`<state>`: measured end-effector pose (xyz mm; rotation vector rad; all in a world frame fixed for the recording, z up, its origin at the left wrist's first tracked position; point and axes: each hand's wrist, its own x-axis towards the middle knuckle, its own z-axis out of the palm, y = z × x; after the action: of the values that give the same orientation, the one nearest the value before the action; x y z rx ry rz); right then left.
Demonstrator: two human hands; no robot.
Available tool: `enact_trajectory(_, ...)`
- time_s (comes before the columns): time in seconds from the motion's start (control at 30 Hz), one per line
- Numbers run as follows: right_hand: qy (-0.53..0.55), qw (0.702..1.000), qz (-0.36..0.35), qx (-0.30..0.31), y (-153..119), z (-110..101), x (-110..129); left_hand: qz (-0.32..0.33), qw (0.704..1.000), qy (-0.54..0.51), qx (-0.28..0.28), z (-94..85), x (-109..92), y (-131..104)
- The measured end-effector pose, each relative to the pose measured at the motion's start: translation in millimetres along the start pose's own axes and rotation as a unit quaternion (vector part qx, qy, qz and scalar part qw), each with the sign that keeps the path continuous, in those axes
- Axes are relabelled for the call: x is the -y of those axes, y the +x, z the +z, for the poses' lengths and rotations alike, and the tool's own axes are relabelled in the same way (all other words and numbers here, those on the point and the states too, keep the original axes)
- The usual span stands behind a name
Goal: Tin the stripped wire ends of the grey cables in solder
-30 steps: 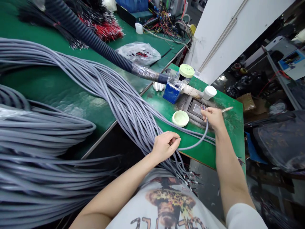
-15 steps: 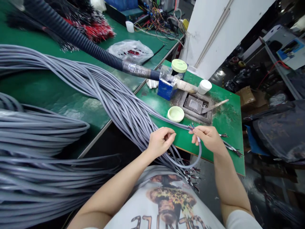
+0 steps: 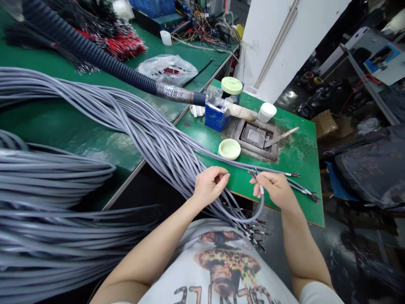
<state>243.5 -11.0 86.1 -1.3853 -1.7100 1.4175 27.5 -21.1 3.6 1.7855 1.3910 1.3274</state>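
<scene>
As we look forward and down through the head camera, our right hand shows at the near edge of a small green counter, its grip closed, thumb against fingers, on the end of a long, round, grey-sheathed cable. A short white band circles that end just below the fingertips, and thin coloured wires fan out past them. From there the cable bends down and runs in a loop toward our left hand. This hand lies over a thick bundle of similar grey cables, its fingers curled toward the thumb; we cannot tell whether its grip encloses anything.

Beyond our hands, we see a shallow, pale-green round dish on the counter, near a grimy grey square frame set around a dark well. A long, flat, narrow strip slants over the frame's right side. Behind the frame stands a white round tub, near the tan end of a dark ribbed hose that passes over a blue box.
</scene>
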Motion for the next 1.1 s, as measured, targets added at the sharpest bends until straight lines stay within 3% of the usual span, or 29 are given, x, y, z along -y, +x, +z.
enact_trajectory(0.73,-0.053,0.998,-0.011,-0.035,-15,10,3,0.004,1.000,-0.009,-0.004,0.3,0,-1)
enact_trajectory(1.1,-0.016,0.999,0.009,-0.032,-12,13,-2,0.005,1.000,-0.001,0.000,-0.2,0,-1)
